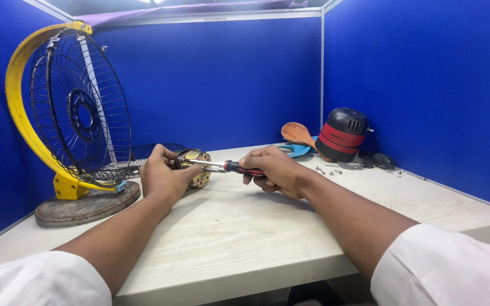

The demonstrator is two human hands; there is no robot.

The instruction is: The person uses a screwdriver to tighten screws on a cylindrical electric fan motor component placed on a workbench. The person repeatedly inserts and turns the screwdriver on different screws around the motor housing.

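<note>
My left hand grips a small fan motor with copper windings, holding it on its side on the light wooden table. My right hand is closed around the red and black handle of a screwdriver. The metal shaft points left, and its tip meets the motor next to my left thumb.
A yellow fan stand with a black wire grille rests on a round base at the left. At the back right lie a red and black motor housing, a wooden spoon, a blue part and several loose screws. Blue partition walls surround the table.
</note>
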